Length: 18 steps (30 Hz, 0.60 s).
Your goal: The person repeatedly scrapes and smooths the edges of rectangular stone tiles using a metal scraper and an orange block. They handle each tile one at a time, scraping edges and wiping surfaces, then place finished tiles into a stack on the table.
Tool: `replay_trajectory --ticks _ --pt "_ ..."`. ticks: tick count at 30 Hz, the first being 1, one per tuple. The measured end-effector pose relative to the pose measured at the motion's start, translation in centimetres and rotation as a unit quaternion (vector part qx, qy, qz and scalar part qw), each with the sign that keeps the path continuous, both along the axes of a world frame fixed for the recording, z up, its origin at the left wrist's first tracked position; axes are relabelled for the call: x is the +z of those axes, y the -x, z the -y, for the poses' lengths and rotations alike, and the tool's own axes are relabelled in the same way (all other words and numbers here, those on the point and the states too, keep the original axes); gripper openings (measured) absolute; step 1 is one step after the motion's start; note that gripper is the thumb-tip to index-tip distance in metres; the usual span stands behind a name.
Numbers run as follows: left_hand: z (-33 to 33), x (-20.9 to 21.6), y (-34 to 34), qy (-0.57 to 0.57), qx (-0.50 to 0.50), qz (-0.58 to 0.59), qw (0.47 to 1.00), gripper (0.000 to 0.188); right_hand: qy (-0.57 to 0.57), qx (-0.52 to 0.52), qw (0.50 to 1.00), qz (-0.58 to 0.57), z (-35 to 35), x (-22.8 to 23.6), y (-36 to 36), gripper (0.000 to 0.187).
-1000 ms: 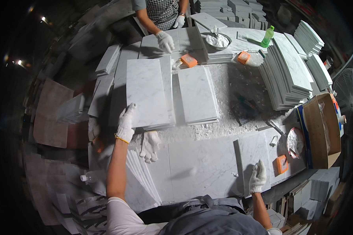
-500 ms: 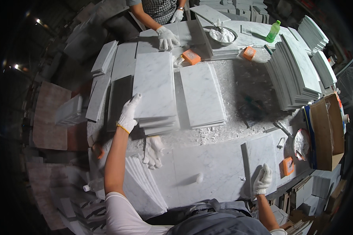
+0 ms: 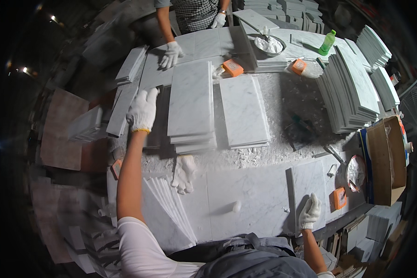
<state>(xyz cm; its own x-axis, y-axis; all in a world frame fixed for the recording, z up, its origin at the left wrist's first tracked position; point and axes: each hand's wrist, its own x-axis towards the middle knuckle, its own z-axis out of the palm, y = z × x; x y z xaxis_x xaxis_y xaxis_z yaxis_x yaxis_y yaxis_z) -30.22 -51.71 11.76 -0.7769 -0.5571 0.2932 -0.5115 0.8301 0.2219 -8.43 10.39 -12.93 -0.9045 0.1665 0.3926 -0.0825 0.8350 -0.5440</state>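
My left hand [image 3: 142, 110], in a white knit glove, reaches forward with fingers stretched out, just left of a stack of white marble tiles [image 3: 190, 102]. It appears to hold nothing; what lies right under its palm is hidden. Beyond that stack's right side lies a second, lower tile stack [image 3: 243, 111]. At the lower right my gloved right hand [image 3: 310, 212] rests over a single marble tile [image 3: 308, 178], fingers extended and side by side, nothing seen in them. A loose white glove [image 3: 184, 175] lies in front of the middle stack.
Across the table a person's gloved hand [image 3: 171, 54] touches tiles. A bowl of white paste [image 3: 269, 45], a green bottle [image 3: 327, 42], orange blocks [image 3: 233, 67], a tall tile stack [image 3: 350, 92] and a cardboard box [image 3: 385, 157] stand around. Fanned tiles [image 3: 169, 208] lie near me.
My left hand has left the middle stack's edge and moved forward and left. My right hand stays put. The other person's hand has shifted left, and the view has turned slightly.
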Motion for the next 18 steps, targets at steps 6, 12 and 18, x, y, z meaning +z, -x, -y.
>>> replay_trajectory --ticks 6,12,18 --pt "-1.5 -2.1 -0.9 0.009 -0.175 -0.016 0.984 0.047 0.008 0.009 0.999 -0.034 0.4 0.3 0.4 0.031" --pt "-11.2 -9.8 -3.2 0.119 -0.335 0.180 0.917 0.071 -0.037 0.011 0.998 -0.039 0.5 1.2 0.1 0.030" --pt "-15.2 -9.7 -1.1 -0.116 -0.558 0.012 0.821 0.054 0.040 0.017 0.999 0.008 0.7 2.2 0.0 0.029"
